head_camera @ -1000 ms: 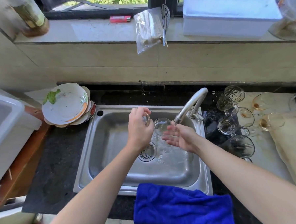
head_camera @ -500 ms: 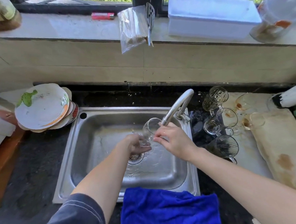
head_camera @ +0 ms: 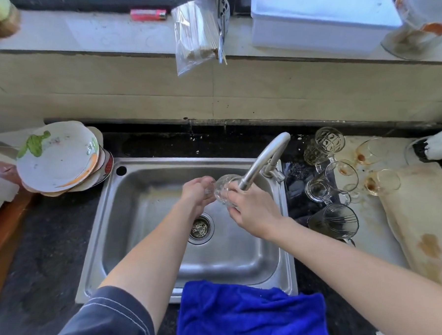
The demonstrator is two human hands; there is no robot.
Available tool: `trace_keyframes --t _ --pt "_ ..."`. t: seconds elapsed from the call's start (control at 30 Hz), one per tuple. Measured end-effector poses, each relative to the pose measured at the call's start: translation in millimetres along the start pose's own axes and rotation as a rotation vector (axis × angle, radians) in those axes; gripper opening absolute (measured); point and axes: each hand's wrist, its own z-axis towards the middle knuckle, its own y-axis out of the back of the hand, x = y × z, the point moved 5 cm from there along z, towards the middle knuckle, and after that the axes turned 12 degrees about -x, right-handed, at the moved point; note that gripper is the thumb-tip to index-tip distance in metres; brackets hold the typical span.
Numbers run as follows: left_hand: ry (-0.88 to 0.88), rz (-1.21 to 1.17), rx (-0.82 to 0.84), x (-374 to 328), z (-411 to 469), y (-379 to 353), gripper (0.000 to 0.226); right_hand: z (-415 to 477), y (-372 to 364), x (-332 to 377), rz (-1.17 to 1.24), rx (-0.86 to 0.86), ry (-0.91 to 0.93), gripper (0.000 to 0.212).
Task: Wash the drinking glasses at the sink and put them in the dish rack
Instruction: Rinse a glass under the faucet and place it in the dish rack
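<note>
Over the steel sink (head_camera: 141,222) I hold a clear patterned drinking glass (head_camera: 222,190) just under the spout of the tap (head_camera: 263,162). My left hand (head_camera: 197,194) grips its base end from the left. From the right, my right hand (head_camera: 253,213) wraps its fingers round the bowl of the glass. Several dirty glasses (head_camera: 331,184) with brown stains stand and lie on the counter right of the sink. No dish rack can be seen.
A stack of dirty plates (head_camera: 58,158) sits left of the sink. A blue cloth (head_camera: 250,314) hangs over the sink's front edge. A stained board (head_camera: 427,223) lies at the far right. A white box (head_camera: 319,18) and a bag of sticks (head_camera: 197,32) rest on the window sill.
My right hand went from an open palm under the water to gripping the glass. The glass and both hands now sit higher, right at the spout. My view shifted right.
</note>
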Motion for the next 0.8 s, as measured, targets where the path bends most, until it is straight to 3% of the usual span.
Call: trace_keyframes --t 0.13,0.3,0.43,0.53,0.6,0.63,0.7,0.8 --pt "-0.055 0.073 -0.092 -8.3 7.6 17.0 0.021 -8.7 -5.2 -5.1 -0.013 0.111 0.108 0.031" --pt "-0.073 0.157 -0.064 -4.8 1.1 9.0 0.021 -0.9 1.1 7.6 -0.039 -0.074 0.146 0.027" --pt "-0.059 0.201 -0.062 -5.5 13.1 27.5 0.005 -18.3 -0.2 2.5 -0.015 -0.061 0.323 0.025" --pt "-0.022 0.224 0.003 -3.8 4.4 18.3 0.005 -4.8 5.4 5.9 -0.072 -0.159 0.232 0.028" --pt "0.003 0.233 -0.007 -5.7 1.9 19.0 0.016 -4.3 7.9 10.1 -0.021 -0.192 0.265 0.016" --pt "0.021 0.223 0.001 -4.6 2.3 20.9 0.023 -5.8 9.4 10.3 0.02 -0.19 0.26 0.026" --pt "0.077 0.099 0.065 1.4 0.5 17.2 0.029 -3.0 11.1 7.7 0.144 -0.193 0.109 0.032" --pt "0.106 -0.203 0.058 4.7 -5.4 7.2 0.015 1.5 5.0 12.5 0.3 -0.213 -0.113 0.023"
